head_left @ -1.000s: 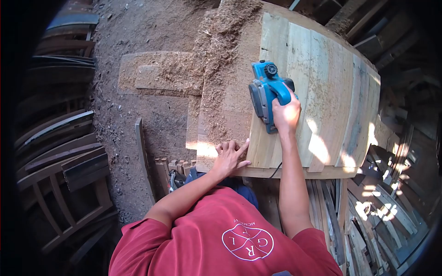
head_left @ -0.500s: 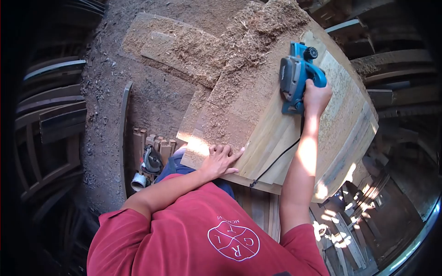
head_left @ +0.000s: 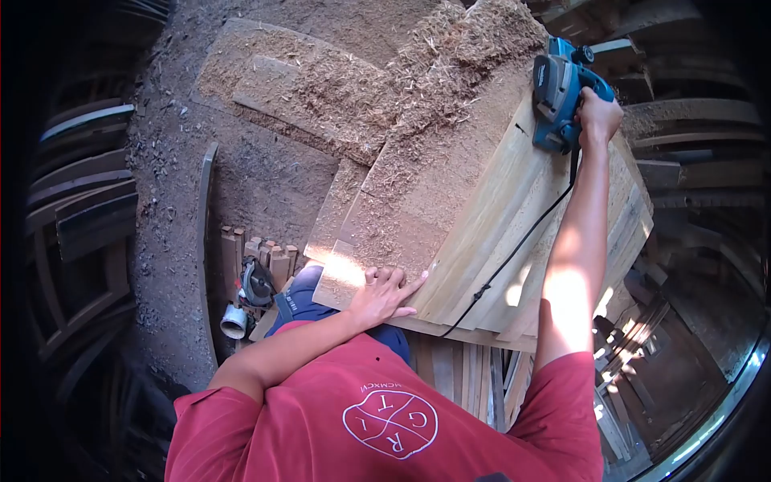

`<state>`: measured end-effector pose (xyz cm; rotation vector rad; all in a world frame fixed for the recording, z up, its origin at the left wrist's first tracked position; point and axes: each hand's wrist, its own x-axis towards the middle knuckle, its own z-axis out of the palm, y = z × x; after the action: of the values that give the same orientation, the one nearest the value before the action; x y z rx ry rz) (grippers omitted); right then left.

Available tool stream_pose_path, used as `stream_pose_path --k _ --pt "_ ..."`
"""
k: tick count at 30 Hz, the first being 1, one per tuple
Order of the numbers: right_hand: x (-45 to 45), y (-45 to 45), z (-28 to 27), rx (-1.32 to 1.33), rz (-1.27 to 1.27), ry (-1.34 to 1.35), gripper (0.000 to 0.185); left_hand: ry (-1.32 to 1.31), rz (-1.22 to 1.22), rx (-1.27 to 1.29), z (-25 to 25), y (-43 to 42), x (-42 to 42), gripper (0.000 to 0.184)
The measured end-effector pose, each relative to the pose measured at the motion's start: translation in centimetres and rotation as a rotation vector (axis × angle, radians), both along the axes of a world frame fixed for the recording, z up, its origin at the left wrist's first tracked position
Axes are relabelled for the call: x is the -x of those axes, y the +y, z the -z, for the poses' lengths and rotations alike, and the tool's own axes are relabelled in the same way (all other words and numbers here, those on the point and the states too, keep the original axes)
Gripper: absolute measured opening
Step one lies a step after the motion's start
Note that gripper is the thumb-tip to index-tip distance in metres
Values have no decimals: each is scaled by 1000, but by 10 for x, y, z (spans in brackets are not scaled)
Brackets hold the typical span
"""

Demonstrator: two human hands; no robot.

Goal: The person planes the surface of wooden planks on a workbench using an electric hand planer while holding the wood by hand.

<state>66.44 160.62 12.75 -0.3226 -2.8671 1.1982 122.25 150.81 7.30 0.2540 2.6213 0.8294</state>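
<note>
Right hand: the right hand has its fingers wrapped round the rear handle of a blue power planer.
Planer: hard blue casing with a dark, rounded side cover and a ridged knob at the front, ahead of the right fingers; it sits at the far end of the plank panel.
Left hand: the left hand lies palm down, fingers spread apart, index finger and thumb pointing to the panel's near corner.
Panel: pale, straight-grained planks laid edge to edge, smooth beside the left index fingertip, with a small dark mark nearer the planer.
Base board: the base board is reddish and dusted with fine chips, beyond the left fingers.
Shavings: a loose, curly heap of shavings rises left of the right fingers, close beside the planer.
Cord: a thin black cord, knotted partway, crosses the panel between the two hands' fingers.
Ground: left of the left fingers lie a round-guarded power tool, a white cup-shaped object, small square-ended blocks and a long, narrow board.
Surroundings: stacked timber lies right of the right fingers, partly in deep shadow.
</note>
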Motion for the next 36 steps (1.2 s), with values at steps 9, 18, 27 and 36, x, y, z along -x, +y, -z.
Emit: stream_pose_path --k 9,18,27,36 --pt "2 19 -8 95 53 2 16 25 -2 -32 5 -3 2 90" --pt "-421 138 -59 215 173 -214 27 -145 -110 -315 26 -22 20 61" --pt "-669 152 -66 73 163 -137 65 -166 -108 -110 35 -2 26 74" --pt "-591 135 -56 51 148 -153 66 -80 -120 -226 57 -8 22 76"
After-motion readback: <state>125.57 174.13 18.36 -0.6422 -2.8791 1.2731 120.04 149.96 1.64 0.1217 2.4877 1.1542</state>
